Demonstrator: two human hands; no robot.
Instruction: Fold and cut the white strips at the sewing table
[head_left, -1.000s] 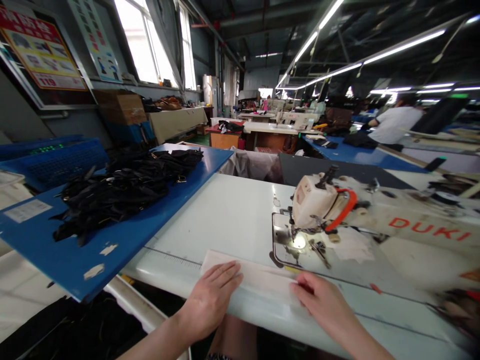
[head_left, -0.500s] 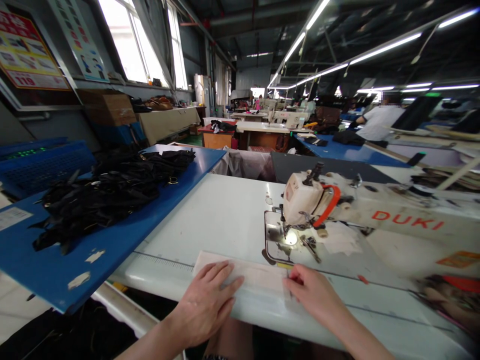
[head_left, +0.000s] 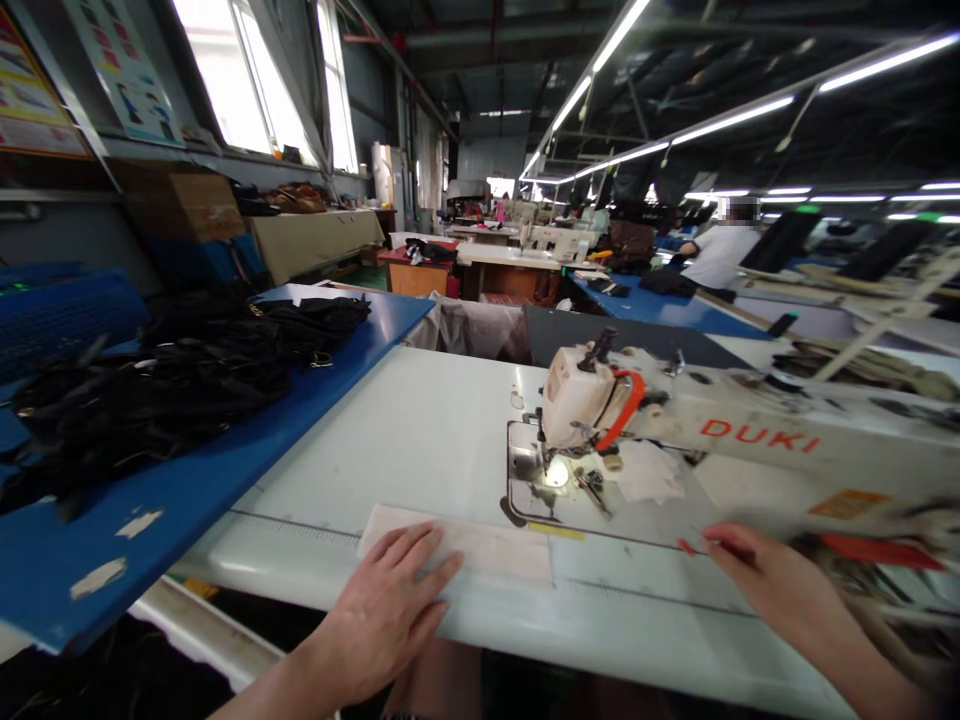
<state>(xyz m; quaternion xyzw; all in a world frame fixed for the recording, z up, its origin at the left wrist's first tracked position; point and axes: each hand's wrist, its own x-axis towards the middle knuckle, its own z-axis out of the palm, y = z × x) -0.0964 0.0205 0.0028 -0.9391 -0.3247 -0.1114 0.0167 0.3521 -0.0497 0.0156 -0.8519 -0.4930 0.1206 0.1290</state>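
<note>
My left hand (head_left: 390, 605) lies flat, fingers apart, on the left end of a long pale strip of material (head_left: 487, 545) at the front edge of the white sewing table (head_left: 420, 440). My right hand (head_left: 772, 590) is off the strip, out to the right, fingers reaching toward the blurred dark and red things (head_left: 877, 560) under the machine arm; whether it grips anything I cannot tell. The white DUKI sewing machine (head_left: 675, 420) stands behind, its needle area (head_left: 555, 472) lit.
A heap of black pieces (head_left: 157, 380) covers the blue side table (head_left: 247, 440) at left, with a blue crate (head_left: 67, 315) behind it. Farther back stand more sewing tables, and a person in a white shirt (head_left: 720, 255) works at right.
My right hand left the strip's right end and moved right along the table front. My left hand stayed on the strip. The view swung to the right.
</note>
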